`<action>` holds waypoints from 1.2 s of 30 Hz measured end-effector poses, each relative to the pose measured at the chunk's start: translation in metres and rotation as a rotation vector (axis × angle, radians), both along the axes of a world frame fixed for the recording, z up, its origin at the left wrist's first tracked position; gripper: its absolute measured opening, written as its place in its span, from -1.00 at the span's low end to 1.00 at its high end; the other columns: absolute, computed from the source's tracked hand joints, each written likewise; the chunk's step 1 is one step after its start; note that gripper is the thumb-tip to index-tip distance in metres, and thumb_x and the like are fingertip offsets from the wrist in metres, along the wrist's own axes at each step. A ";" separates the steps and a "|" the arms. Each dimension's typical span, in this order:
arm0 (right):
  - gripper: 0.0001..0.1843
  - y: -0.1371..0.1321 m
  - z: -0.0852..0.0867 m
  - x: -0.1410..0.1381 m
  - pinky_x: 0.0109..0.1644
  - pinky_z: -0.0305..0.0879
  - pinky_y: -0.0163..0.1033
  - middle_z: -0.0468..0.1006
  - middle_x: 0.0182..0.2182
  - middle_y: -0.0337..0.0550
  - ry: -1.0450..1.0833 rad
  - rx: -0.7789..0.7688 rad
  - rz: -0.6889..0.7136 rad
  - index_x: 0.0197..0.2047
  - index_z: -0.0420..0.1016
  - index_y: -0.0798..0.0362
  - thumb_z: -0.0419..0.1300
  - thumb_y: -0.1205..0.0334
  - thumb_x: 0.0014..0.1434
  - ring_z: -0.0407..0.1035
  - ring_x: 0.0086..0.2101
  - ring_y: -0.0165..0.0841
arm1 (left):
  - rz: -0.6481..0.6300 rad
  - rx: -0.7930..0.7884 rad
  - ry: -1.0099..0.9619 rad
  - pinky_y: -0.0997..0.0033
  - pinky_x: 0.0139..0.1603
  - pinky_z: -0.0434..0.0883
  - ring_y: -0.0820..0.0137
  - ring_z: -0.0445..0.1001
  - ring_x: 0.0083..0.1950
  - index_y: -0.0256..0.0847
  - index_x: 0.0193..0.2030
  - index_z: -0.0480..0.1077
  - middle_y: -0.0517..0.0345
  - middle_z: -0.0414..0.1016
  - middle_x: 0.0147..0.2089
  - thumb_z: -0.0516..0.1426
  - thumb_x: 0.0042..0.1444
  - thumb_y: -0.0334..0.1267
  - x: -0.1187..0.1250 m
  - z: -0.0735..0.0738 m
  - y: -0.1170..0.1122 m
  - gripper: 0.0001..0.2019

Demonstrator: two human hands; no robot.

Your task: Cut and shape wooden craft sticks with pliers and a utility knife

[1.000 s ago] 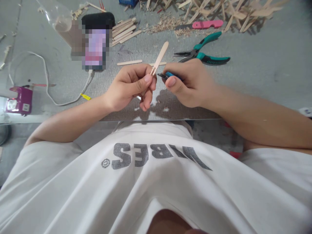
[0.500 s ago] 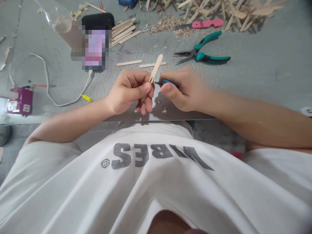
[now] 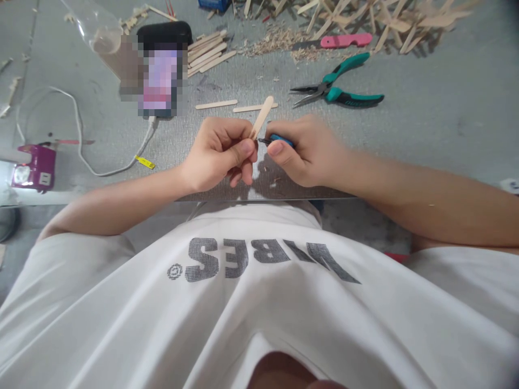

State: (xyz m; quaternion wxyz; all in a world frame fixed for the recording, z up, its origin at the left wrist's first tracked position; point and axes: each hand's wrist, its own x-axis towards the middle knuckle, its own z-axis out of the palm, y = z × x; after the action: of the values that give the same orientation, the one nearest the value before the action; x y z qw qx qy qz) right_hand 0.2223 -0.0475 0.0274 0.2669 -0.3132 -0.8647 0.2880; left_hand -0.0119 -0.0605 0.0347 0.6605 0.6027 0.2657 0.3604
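Pinched between the thumb and fingers of my left hand (image 3: 225, 154) is a wooden craft stick (image 3: 264, 114), its rounded end pointing up and to the right. A notch or split shows in the stick just above my thumb. My right hand (image 3: 304, 148) is closed around a small blue-handled tool (image 3: 281, 141) with a dark metal tip. That tip points left, very close to the stick; whether they touch I cannot tell. My palm and fingers hide most of the tool. Two loose craft sticks (image 3: 217, 104) lie on the table beyond my hands.
Green-handled needle-nose pliers (image 3: 324, 89) lie with jaws apart beyond my right hand. Farther back are a pink-handled folding tool (image 3: 346, 40), wood shavings (image 3: 275, 40), a stick pile (image 3: 208, 51) and joined sticks (image 3: 393, 21). A phone (image 3: 160, 81) with a white cable (image 3: 81, 146) lies left.
The stick in my left hand has shifted slightly down and right and turned a little. My left fingers have curled in more. My right hand keeps nearly the same place.
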 end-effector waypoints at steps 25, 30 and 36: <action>-0.05 -0.008 0.016 0.008 -0.19 0.31 -0.11 0.45 -0.36 -0.09 -0.180 0.149 -0.151 -0.16 0.49 -0.06 -0.23 -0.76 0.45 0.52 -0.21 -0.19 | -0.127 -0.142 -0.075 0.52 -0.58 0.50 0.35 0.67 -0.54 -0.16 -0.32 0.38 0.25 0.64 -0.47 0.47 0.30 0.30 -0.001 0.006 -0.001 -0.40; -0.06 -0.007 0.018 0.007 -0.20 0.34 -0.12 0.50 -0.37 -0.07 -0.205 0.176 -0.168 -0.17 0.50 -0.05 -0.16 -0.79 0.41 0.54 -0.21 -0.16 | -0.087 -0.150 -0.051 0.53 -0.60 0.49 0.35 0.66 -0.56 -0.17 -0.34 0.38 0.27 0.60 -0.50 0.49 0.22 0.36 0.001 0.007 -0.003 -0.35; -0.05 -0.006 0.018 0.009 -0.22 0.35 -0.13 0.53 -0.38 -0.06 -0.180 0.178 -0.178 -0.17 0.52 -0.05 -0.15 -0.78 0.42 0.57 -0.19 -0.13 | -0.041 -0.118 -0.078 0.51 -0.59 0.55 0.33 0.70 -0.53 -0.20 -0.33 0.49 0.24 0.67 -0.46 0.53 0.22 0.26 0.001 0.009 -0.001 -0.43</action>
State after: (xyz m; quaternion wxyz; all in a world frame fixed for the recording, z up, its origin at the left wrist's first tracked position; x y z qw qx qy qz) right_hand 0.2310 -0.0532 0.0456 0.2394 -0.3884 -0.8760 0.1562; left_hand -0.0111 -0.0616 0.0433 0.7120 0.5534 0.2480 0.3539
